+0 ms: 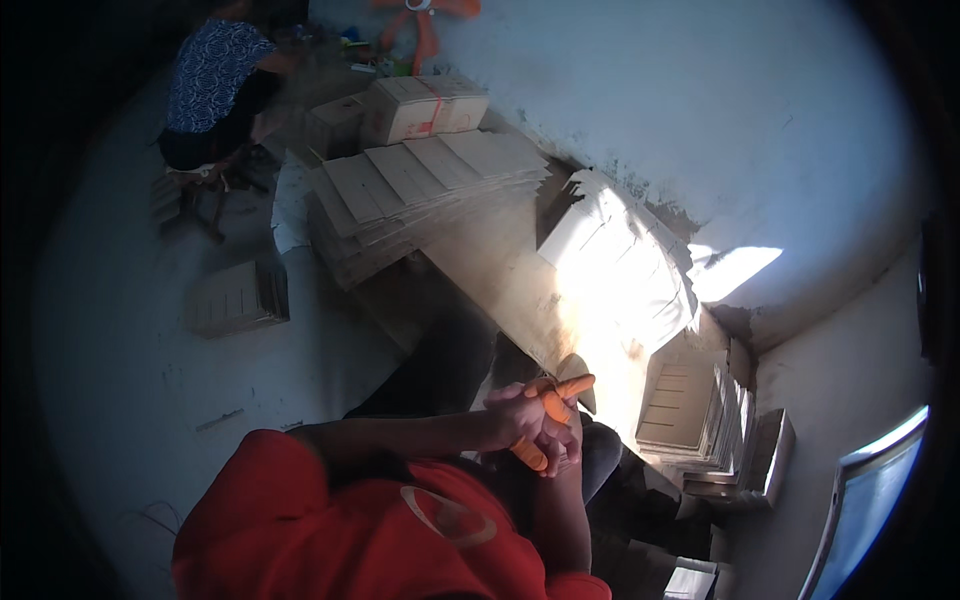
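Left hand (512, 409) and right hand (561, 440) meet, grip indeterminable; orange finger cots (576, 386) presumably for protection. Cardboard sheets (400, 178) lie stacked, apparently saving space.

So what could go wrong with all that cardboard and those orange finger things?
The cardboard pile has uneven, overhanging edges, so a bump might make some sheets slide. The orange finger covers hide only some fingers on the hands, so a cardboard edge might scratch a bare one. Sunlight glares on the bright stack, which could make its edges hard to see.
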{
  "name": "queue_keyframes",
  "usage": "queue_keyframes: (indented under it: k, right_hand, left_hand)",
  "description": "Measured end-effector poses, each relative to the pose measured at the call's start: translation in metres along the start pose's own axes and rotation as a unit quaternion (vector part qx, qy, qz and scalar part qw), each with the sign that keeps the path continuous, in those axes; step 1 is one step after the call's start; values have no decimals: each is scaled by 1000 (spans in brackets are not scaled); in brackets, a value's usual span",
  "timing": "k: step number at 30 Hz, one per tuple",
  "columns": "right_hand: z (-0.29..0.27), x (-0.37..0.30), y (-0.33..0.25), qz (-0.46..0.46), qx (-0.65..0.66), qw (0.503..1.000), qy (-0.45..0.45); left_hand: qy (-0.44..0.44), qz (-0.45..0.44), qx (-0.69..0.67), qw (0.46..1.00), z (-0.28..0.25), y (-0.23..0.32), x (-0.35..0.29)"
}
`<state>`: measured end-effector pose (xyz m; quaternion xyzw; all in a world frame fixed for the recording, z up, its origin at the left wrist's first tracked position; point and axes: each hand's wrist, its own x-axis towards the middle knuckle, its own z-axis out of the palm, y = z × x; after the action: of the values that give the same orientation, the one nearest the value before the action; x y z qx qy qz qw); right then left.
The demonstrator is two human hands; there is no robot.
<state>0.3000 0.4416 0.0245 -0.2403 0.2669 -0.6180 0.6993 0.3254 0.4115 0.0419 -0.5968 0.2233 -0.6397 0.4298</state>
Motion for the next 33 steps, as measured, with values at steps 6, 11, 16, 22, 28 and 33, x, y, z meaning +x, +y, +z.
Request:
queue_keyframes:
  k: [6, 11, 16, 22, 28, 33]
  right_hand:
    - [35, 17, -10, -59, -60, 991, -106]
    - [-5, 34, -11, -35, 29, 992, -117]
    - [-39, 54, -23, 16, -76, 994, -76]
    - [-51, 59, -53, 72, 25, 997, 15]
    - [-138, 23, -123, -207, -250, 870, 372]
    - [-269, -78, -196, -264, -654, 441, 555]
  left_hand:
    - [144, -426, 432, 782, 73, 41, 38]
    - [208, -513, 503, 664, 64, 64, 44]
    - [245, -562, 511, 603, 37, 76, 52]
    - [261, -619, 481, 564, -8, 76, 80]
    - [317, -625, 451, 553, -87, 86, 119]
    - [360, -688, 551, 306, -133, 128, 109]
